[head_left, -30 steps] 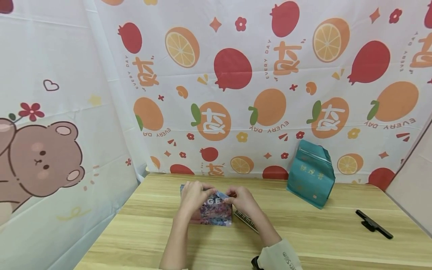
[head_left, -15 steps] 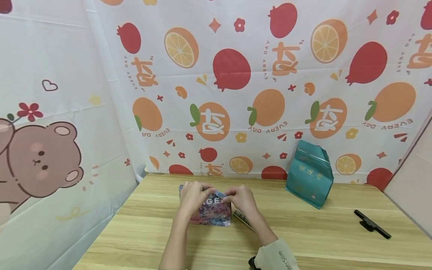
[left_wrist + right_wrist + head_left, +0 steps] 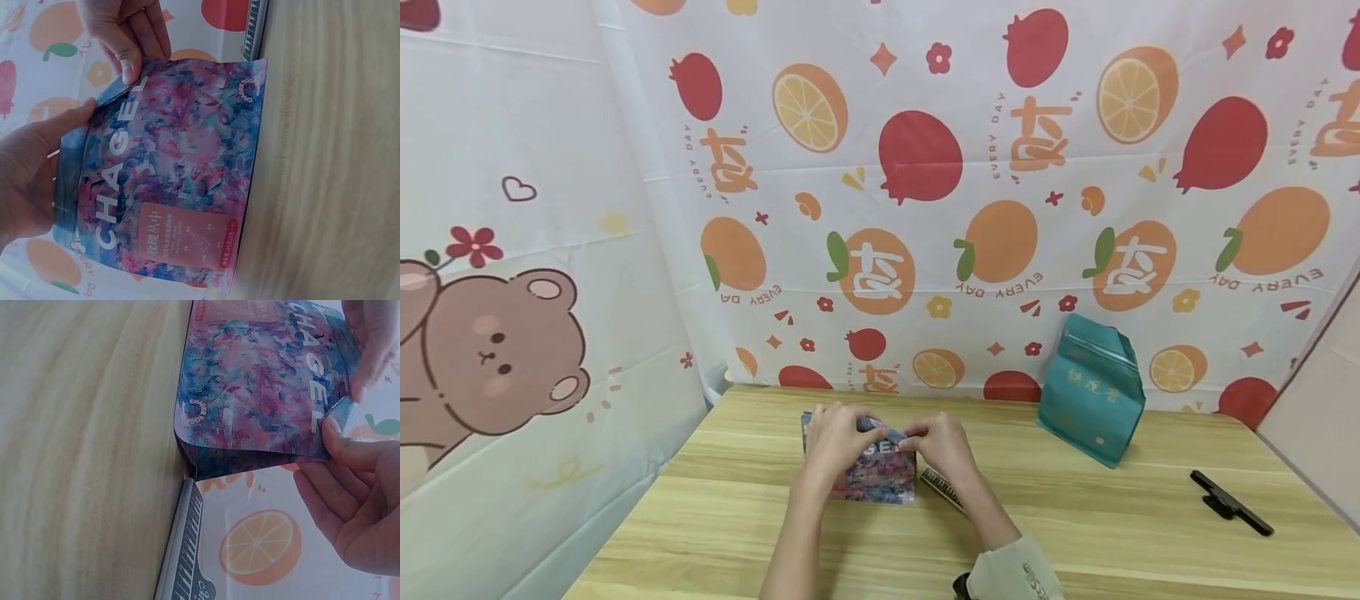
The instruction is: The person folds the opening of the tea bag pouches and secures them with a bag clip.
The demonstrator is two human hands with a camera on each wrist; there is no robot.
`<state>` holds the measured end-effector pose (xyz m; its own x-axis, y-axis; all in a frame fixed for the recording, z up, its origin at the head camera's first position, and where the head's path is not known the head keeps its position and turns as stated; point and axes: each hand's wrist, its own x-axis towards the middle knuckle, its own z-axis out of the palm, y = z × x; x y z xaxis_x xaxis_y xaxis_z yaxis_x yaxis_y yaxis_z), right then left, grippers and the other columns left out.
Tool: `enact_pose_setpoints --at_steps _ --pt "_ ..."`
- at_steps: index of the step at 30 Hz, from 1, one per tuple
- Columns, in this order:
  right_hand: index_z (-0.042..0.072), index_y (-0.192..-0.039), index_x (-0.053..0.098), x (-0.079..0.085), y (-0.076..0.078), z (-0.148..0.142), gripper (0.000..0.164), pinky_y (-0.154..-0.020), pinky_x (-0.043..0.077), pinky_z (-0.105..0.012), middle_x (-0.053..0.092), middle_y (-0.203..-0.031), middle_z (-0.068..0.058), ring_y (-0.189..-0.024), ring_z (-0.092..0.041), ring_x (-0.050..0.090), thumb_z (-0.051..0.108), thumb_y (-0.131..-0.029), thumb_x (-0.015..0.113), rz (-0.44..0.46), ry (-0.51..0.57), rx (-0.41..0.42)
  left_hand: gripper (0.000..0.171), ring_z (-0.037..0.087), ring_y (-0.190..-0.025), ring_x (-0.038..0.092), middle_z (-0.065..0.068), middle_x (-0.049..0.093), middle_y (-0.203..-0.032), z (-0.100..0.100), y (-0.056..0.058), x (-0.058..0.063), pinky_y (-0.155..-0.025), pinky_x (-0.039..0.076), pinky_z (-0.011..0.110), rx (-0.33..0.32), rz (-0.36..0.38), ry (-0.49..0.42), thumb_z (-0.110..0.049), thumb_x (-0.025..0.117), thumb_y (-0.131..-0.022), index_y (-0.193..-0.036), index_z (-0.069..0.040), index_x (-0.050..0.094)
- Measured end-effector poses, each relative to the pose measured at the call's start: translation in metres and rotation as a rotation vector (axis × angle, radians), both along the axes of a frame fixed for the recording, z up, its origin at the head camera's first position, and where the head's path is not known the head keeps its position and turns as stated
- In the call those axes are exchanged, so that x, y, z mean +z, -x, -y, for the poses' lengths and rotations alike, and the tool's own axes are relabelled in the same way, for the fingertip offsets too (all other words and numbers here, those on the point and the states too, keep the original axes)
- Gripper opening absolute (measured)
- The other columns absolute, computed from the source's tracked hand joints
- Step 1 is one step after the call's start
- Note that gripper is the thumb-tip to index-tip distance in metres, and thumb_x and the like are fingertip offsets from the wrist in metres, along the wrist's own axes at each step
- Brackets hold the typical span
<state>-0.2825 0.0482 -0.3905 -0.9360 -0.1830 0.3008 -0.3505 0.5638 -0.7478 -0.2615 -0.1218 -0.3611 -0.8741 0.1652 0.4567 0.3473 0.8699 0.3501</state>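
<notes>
A stand-up pouch (image 3: 880,479) with a pink and blue painterly print, white capital lettering and a pink label stands on the wooden table. My left hand (image 3: 833,442) grips its top edge, with the thumb on the front and the fingers behind. At the top right corner, my right hand (image 3: 946,446) pinches the pouch between thumb and fingers. Between the two hands the top strip (image 3: 340,414) is folded over. In the left wrist view the pouch front (image 3: 181,144) shows almost whole; its back is hidden.
Right of the pouch lies a long narrow strip (image 3: 942,487) with slot-like dark marks, partly behind my right arm. A teal tea bag (image 3: 1092,392) stands at the back right. Near the right edge lies a black bag clip (image 3: 1231,502). A fruit-print cloth (image 3: 925,250) hangs behind the table.
My left hand has shifted slightly right along the pouch's top, covering more of the lettering. The right hand stays at the corner.
</notes>
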Motion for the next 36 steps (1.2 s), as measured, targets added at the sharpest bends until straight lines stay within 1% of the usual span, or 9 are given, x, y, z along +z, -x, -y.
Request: enact_pose_setpoints --at_steps 4,6,10,13,15,18,24,32,36 --pt "0.005 -0.082 0.074 0.002 -0.001 -0.003 0.011 -0.058 0.049 -0.027 0.068 -0.075 -0.003 -0.068 -0.014 0.062 0.013 -0.074 0.076 0.013 -0.008 0.056 0.014 0.010 -0.061 0.042 -0.009 0.061 -0.069 -0.002 0.003 -0.002 -0.063 0.023 0.032 0.022 -0.038 0.006 -0.032 0.076 -0.074 -0.080 -0.020 0.074" --pt "0.005 -0.084 0.073 0.003 0.000 -0.005 0.011 -0.059 0.048 -0.027 0.067 -0.076 -0.002 -0.069 -0.013 0.062 0.012 -0.076 0.074 0.035 -0.007 0.103 0.014 0.010 -0.059 0.041 -0.009 0.061 -0.067 -0.003 0.005 -0.003 -0.062 0.023 0.032 0.031 -0.051 0.006 -0.032 0.076 -0.073 -0.080 -0.019 0.074" --pt "0.005 -0.091 0.071 0.003 0.001 -0.011 0.013 -0.063 0.049 -0.028 0.067 -0.081 -0.001 -0.075 -0.013 0.061 0.012 -0.081 0.071 0.068 -0.025 0.202 0.015 0.009 -0.056 0.038 -0.008 0.062 -0.067 -0.005 0.003 -0.004 -0.062 0.021 0.032 0.042 -0.071 0.013 -0.032 0.077 -0.073 -0.080 -0.018 0.074" --pt "0.005 -0.099 0.069 0.006 0.000 -0.011 0.018 -0.068 0.049 -0.029 0.066 -0.088 -0.003 -0.081 -0.016 0.062 0.013 -0.084 0.068 0.059 -0.037 0.259 0.016 0.009 -0.056 0.038 -0.007 0.063 -0.069 -0.006 0.001 -0.004 -0.061 0.021 0.032 0.047 -0.079 0.020 -0.032 0.077 -0.072 -0.080 -0.018 0.075" --pt "0.005 -0.104 0.067 0.008 -0.002 -0.009 0.021 -0.070 0.049 -0.029 0.066 -0.093 -0.004 -0.085 -0.018 0.062 0.014 -0.086 0.065 0.046 -0.028 0.279 0.015 0.009 -0.056 0.039 -0.007 0.064 -0.069 -0.006 0.000 -0.004 -0.062 0.022 0.032 0.052 -0.081 0.024 -0.032 0.077 -0.072 -0.080 -0.019 0.075" --pt "0.006 -0.106 0.067 0.009 -0.005 -0.002 0.020 -0.069 0.049 -0.029 0.065 -0.095 -0.003 -0.087 -0.018 0.061 0.014 -0.088 0.062 0.017 -0.009 0.263 0.015 0.009 -0.057 0.041 -0.007 0.064 -0.070 -0.005 -0.001 -0.004 -0.062 0.022 0.031 0.054 -0.085 0.026 -0.032 0.077 -0.072 -0.080 -0.019 0.075" --pt "0.007 -0.097 0.068 0.004 -0.007 0.009 0.012 -0.065 0.048 -0.026 0.065 -0.088 0.000 -0.080 -0.015 0.060 0.011 -0.088 0.063 -0.062 0.013 0.157 0.015 0.009 -0.058 0.042 -0.008 0.065 -0.070 -0.005 0.000 -0.005 -0.062 0.022 0.031 0.037 -0.097 0.016 -0.033 0.077 -0.072 -0.079 -0.019 0.075" --pt "0.006 -0.085 0.068 -0.001 -0.007 0.017 0.004 -0.058 0.045 -0.024 0.063 -0.075 0.003 -0.066 -0.008 0.056 0.008 -0.085 0.065 -0.140 0.059 0.061 0.014 0.009 -0.058 0.041 -0.009 0.062 -0.067 -0.002 0.004 -0.003 -0.063 0.023 0.031 0.000 -0.061 0.026 -0.032 0.076 -0.074 -0.081 -0.020 0.075" --pt "0.005 -0.083 0.068 -0.003 -0.005 0.020 0.006 -0.055 0.043 -0.024 0.061 -0.072 0.005 -0.062 -0.007 0.053 0.010 -0.084 0.066 -0.167 0.043 0.021 0.012 0.012 -0.064 0.047 -0.007 0.065 -0.074 0.002 0.003 0.000 -0.066 0.026 0.033 -0.037 -0.021 -0.002 -0.028 0.072 -0.079 -0.084 -0.018 0.075"
